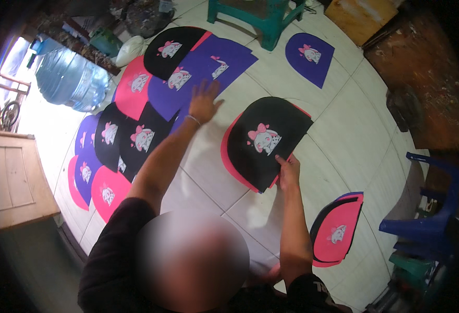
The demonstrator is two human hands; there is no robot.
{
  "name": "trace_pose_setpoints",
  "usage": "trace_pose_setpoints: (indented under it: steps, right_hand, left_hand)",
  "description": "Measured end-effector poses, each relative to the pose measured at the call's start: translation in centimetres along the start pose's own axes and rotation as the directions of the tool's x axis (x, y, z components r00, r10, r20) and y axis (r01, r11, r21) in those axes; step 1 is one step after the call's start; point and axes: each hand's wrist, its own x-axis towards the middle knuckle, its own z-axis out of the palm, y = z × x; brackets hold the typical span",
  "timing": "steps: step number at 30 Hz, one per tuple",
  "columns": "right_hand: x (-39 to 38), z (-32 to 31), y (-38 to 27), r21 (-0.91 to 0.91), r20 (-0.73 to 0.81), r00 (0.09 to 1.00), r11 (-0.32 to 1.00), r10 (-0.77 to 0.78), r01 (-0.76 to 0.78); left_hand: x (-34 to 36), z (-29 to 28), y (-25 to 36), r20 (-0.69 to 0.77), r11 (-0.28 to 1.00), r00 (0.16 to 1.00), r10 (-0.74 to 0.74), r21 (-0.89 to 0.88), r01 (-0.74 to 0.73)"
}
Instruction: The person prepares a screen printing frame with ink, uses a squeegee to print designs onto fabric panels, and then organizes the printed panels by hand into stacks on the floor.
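Observation:
My right hand (290,172) pinches the lower edge of a stack of dome-shaped sheets (255,122), thumb on top. The uppermost sheet is black with a printed white cartoon animal wearing a pink bow; pink edges show beneath it. My left hand (204,103) reaches out with fingers spread over the near edge of a purple sheet (229,52) bearing the same print. Whether its fingertips touch the sheet I cannot tell. Around it, a black sheet (159,65), a pink sheet (130,96) and several others overlap on the left.
A single purple sheet (302,44) lies far right on the tiled floor (344,135). Nearer right is a pink-topped pile (344,224). A green stool (271,26) stands at the back, a blue chair (422,224) at right, a large water bottle (70,75) at left.

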Motion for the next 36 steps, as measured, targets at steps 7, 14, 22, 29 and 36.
trace_pose_setpoints:
  steps: [7,14,22,29,36]
  right_hand:
    - [-0.8,0.7,0.1,-0.105,-0.035,0.999,0.994,-0.032,0.028]
    - [-1.6,4.0,0.5,0.331,-0.005,0.987,0.932,0.160,-0.149]
    - [-1.7,4.8,2.9,-0.265,-0.128,0.981,0.958,-0.145,0.107]
    - [-3.5,2.0,4.2,-0.285,-0.115,0.975,0.946,-0.191,0.152]
    - [-4.5,1.1,3.8,-0.264,-0.097,0.980,0.954,-0.171,0.141]
  left_hand:
    - [0.4,1.2,-0.8,0.073,0.999,0.997,-0.039,0.026,0.037]
    - [-10.6,-4.3,12.4,0.105,0.979,0.974,0.199,0.014,-0.202]
    - [-11.0,-3.8,5.5,0.100,0.815,0.986,-0.131,-0.555,0.165]
    - [-2.6,-0.7,-9.3,0.050,0.968,0.967,-0.249,0.055,0.247]
    - [-6.7,-3.2,-6.2,0.257,0.934,0.911,-0.321,-0.070,0.349]
